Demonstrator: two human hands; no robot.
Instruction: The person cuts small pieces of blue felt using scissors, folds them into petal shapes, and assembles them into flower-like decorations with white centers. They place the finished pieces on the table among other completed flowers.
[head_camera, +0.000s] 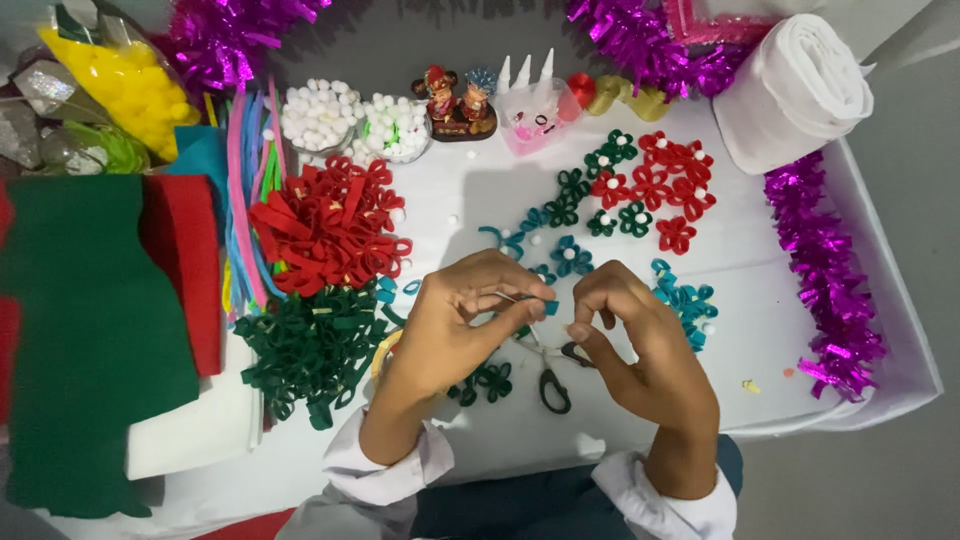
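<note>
A small teal strip (549, 307) is pinched by the left hand (455, 325), just above the counter (760, 330). The strip pokes out sideways toward the right hand (640, 345), which is curled just beside it and grips nothing that can be seen. Scissors (553, 385) lie just below, between both hands.

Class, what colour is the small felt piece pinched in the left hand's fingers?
Teal blue felt piece, held by the left hand; the head view shows it.

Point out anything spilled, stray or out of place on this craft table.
A few small white pom-poms lie loose on the white table, outside the two bowls of pom-poms. Tiny coloured scraps sit near the purple tinsel. Otherwise the loops and flowers are grouped by colour.
</note>
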